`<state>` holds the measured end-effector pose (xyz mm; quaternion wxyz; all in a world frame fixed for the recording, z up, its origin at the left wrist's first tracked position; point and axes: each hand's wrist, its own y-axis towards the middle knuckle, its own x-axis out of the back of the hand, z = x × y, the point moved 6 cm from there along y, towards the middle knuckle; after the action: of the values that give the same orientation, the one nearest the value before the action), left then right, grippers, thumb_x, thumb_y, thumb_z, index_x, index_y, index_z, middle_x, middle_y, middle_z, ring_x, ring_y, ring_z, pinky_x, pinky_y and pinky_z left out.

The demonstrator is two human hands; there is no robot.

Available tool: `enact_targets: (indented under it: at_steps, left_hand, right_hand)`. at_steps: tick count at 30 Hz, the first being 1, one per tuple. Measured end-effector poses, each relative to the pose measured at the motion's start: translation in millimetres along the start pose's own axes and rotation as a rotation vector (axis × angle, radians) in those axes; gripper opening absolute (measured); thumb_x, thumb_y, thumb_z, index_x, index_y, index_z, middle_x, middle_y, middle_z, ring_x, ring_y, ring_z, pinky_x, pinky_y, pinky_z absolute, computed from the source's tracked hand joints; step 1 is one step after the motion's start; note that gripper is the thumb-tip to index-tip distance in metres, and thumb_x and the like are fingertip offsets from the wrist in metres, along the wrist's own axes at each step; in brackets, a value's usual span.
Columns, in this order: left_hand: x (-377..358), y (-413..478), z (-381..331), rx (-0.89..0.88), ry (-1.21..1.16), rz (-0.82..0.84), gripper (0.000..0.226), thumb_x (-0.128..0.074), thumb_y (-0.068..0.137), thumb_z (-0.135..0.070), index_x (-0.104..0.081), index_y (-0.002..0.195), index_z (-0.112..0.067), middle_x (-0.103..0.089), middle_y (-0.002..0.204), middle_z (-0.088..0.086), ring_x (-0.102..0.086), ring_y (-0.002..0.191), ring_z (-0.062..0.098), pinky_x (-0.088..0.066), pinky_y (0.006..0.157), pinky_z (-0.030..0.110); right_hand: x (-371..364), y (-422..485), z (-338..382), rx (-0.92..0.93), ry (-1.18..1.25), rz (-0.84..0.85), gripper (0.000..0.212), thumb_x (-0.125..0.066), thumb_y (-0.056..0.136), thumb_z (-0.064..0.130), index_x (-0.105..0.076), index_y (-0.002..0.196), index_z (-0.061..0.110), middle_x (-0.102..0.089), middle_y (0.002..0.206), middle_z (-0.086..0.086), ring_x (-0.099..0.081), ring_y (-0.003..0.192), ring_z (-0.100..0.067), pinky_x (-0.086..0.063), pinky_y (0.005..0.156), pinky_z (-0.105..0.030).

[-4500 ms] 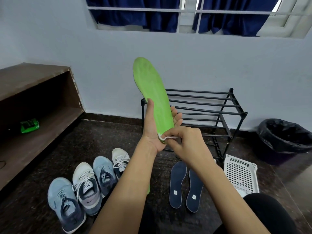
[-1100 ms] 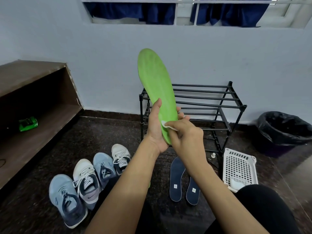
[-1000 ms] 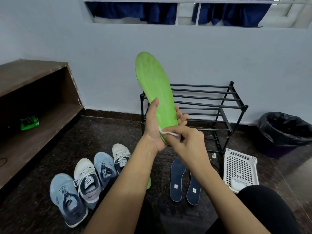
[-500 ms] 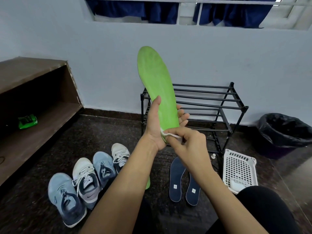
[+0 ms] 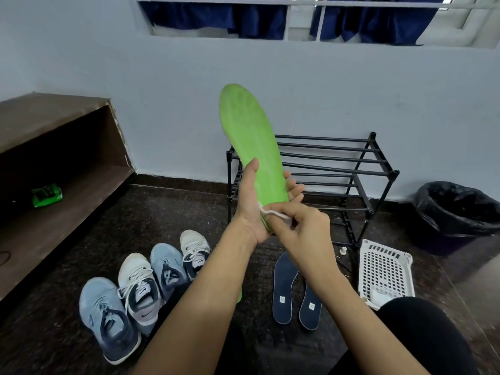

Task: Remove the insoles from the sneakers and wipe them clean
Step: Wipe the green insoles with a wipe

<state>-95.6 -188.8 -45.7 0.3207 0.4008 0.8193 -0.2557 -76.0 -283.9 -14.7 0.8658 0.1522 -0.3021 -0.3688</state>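
Observation:
My left hand (image 5: 251, 204) grips the heel end of a green insole (image 5: 250, 142), which stands upright in front of me. Against that heel end my right hand (image 5: 303, 228) pinches a small white wipe (image 5: 273, 213). Two dark blue insoles (image 5: 293, 288) lie side by side on the floor below my right forearm. Several sneakers (image 5: 140, 288), blue and white, sit in a row on the floor at the left. A sliver of a second green insole (image 5: 239, 295) shows beneath my left forearm.
A black metal shoe rack (image 5: 330, 169) stands against the wall behind the insole. A white plastic basket (image 5: 384, 269) lies on the floor at right, with a black-lined bin (image 5: 457, 212) beyond it. A brown wooden shelf (image 5: 54, 163) holding a green packet (image 5: 46, 194) fills the left.
My right hand has kept rubbing the wipe at the insole's heel, sliding slightly up and back down. The insole has tilted and shifted a little in my left hand.

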Motion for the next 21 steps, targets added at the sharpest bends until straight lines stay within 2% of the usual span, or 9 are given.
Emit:
enact_targets:
  at_steps: [3,6,8,10,11,12,15,18,21]
  left_hand:
    - [3,0,-8,-0.033,-0.004,0.017,0.063,-0.041,0.088,-0.066,-0.062,0.095,-0.007,-0.065,0.078,0.008,-0.069,0.075,0.023,-0.056,0.079,0.034]
    - [-1,-1,-8,-0.051,0.009,0.032,0.063,-0.04,0.089,-0.066,-0.061,0.094,-0.007,-0.064,0.077,0.008,-0.067,0.076,0.023,-0.053,0.08,0.034]
    - [-5,-1,-5,-0.048,0.013,0.044,0.062,-0.04,0.09,-0.065,-0.06,0.094,-0.007,-0.063,0.075,0.009,-0.066,0.075,0.023,-0.054,0.077,0.033]
    - [-6,-1,0,-0.033,0.034,0.052,0.062,-0.04,0.09,-0.065,-0.06,0.096,-0.007,-0.062,0.075,0.008,-0.067,0.075,0.023,-0.055,0.077,0.032]
    - [-6,0,2,-0.023,0.041,0.052,0.062,-0.041,0.09,-0.066,-0.061,0.097,-0.007,-0.063,0.075,0.008,-0.068,0.075,0.023,-0.055,0.08,0.033]
    - [-5,0,3,-0.013,0.04,0.05,0.063,-0.042,0.089,-0.067,-0.062,0.096,-0.008,-0.063,0.075,0.008,-0.069,0.076,0.023,-0.054,0.084,0.036]
    - [-3,2,1,-0.008,0.005,0.04,0.064,-0.042,0.088,-0.067,-0.063,0.096,-0.007,-0.064,0.078,0.009,-0.069,0.076,0.024,-0.054,0.085,0.038]
    - [-2,3,-5,-0.042,-0.031,0.043,0.062,-0.041,0.089,-0.065,-0.063,0.094,-0.007,-0.065,0.08,0.008,-0.068,0.076,0.022,-0.055,0.084,0.035]
    - [-5,3,-2,-0.057,-0.026,0.038,0.06,-0.042,0.089,-0.064,-0.062,0.092,-0.008,-0.064,0.08,0.007,-0.067,0.077,0.021,-0.052,0.084,0.034]
  right_hand:
    - [-3,-3,-3,0.037,-0.104,0.063,0.011,-0.071,0.081,0.009,-0.078,0.084,0.017,-0.072,0.076,0.001,-0.061,0.073,-0.008,-0.04,0.059,-0.007]
    - [-5,3,-7,0.144,-0.347,-0.044,0.015,-0.061,0.075,0.008,-0.075,0.078,0.013,-0.069,0.074,-0.005,-0.064,0.067,-0.023,-0.044,0.061,-0.024]
    - [-4,8,-8,0.172,-0.397,-0.128,0.018,-0.056,0.079,0.012,-0.074,0.08,0.01,-0.067,0.075,-0.007,-0.063,0.07,-0.027,-0.042,0.064,-0.025]
    - [-3,8,-5,0.183,-0.319,-0.166,0.02,-0.054,0.081,0.012,-0.074,0.083,0.009,-0.067,0.077,-0.006,-0.061,0.072,-0.02,-0.042,0.067,-0.023]
    - [-2,7,-4,0.17,-0.24,-0.162,0.018,-0.058,0.08,0.008,-0.074,0.085,0.01,-0.068,0.077,-0.005,-0.059,0.071,-0.01,-0.044,0.067,-0.02]
    - [-1,6,-2,0.157,-0.161,-0.143,0.016,-0.062,0.078,0.005,-0.075,0.086,0.011,-0.068,0.077,-0.002,-0.056,0.069,-0.001,-0.044,0.066,-0.014]
    - [-2,-1,-2,0.091,-0.029,-0.041,0.014,-0.071,0.08,0.005,-0.076,0.087,0.016,-0.067,0.076,0.008,-0.056,0.067,0.008,-0.038,0.062,-0.002]
    - [-3,-6,-3,0.085,-0.102,-0.015,0.012,-0.07,0.081,0.006,-0.076,0.085,0.016,-0.07,0.076,0.005,-0.06,0.068,-0.003,-0.039,0.06,-0.006]
    - [-2,3,-6,0.152,-0.315,-0.101,0.017,-0.06,0.075,0.005,-0.074,0.082,0.012,-0.069,0.077,-0.005,-0.063,0.069,-0.023,-0.047,0.063,-0.025]
